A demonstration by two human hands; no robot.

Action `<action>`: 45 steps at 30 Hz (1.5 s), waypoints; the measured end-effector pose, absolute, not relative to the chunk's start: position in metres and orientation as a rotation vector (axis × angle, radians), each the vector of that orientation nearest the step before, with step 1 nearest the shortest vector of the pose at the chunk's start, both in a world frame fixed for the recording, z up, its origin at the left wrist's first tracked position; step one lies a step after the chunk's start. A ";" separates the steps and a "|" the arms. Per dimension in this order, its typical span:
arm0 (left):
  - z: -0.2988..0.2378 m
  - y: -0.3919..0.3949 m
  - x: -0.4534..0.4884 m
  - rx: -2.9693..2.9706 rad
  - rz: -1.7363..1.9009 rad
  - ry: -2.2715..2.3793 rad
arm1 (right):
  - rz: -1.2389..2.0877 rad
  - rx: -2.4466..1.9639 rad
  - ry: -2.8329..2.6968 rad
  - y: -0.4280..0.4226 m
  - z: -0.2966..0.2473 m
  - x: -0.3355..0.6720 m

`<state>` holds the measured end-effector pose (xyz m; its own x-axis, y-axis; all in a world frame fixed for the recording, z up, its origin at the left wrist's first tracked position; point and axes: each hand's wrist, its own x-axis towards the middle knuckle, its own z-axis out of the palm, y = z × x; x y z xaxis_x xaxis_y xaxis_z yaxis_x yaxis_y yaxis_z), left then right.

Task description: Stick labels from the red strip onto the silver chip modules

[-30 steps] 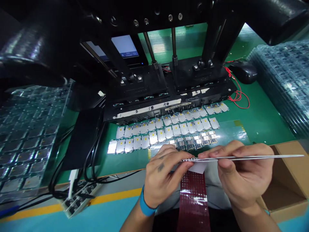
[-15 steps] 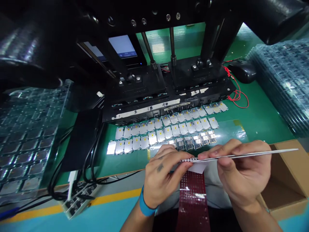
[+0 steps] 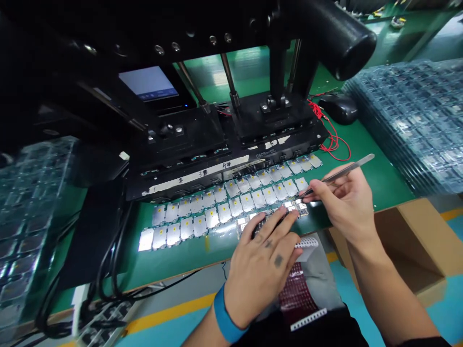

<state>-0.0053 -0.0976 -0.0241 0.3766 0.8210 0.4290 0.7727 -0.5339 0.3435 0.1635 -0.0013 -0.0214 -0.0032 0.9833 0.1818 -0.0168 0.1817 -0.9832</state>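
My right hand [image 3: 349,205] grips a pair of metal tweezers [image 3: 343,172], their tips down at the right end of the front row of small circuit boards [image 3: 302,208]. My left hand [image 3: 267,260], with a blue wristband [image 3: 226,315], lies with its fingers stretched over that same row and covers part of it. Behind the fingers, silver-faced boards [image 3: 235,207] with yellow dots lie in rows. A white perforated strip [image 3: 307,242] shows beside my left hand, above my lap. Below it hangs a dark red translucent sheet [image 3: 296,289] with a white lower edge.
A black press fixture [image 3: 202,164] with numbered tape stands behind the boards. Stacked clear trays [image 3: 415,120] are at the right, with a mouse [image 3: 339,108] and red wires [image 3: 334,144] nearby. A cardboard box [image 3: 427,241] sits low right; black cables [image 3: 112,260] hang at left.
Both hands have let go of the thin white sheet they held. My left hand has moved onto the front boards, and my right hand has taken hold of tweezers. The view has shifted rightward.
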 end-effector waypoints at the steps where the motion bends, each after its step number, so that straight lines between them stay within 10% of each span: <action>1: -0.026 -0.097 -0.003 2.562 0.856 1.488 | 1.087 -1.070 -1.284 -0.002 -0.023 0.164; 45: -0.030 -0.096 -0.002 2.525 0.841 1.511 | 0.975 -1.001 -1.514 -0.015 -0.030 0.174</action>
<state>-0.0017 -0.0962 -0.0299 0.3623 0.8358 0.4125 0.7912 -0.5097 0.3379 0.1739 -0.0148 -0.0304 -0.1234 0.9426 0.3103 0.1074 0.3235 -0.9401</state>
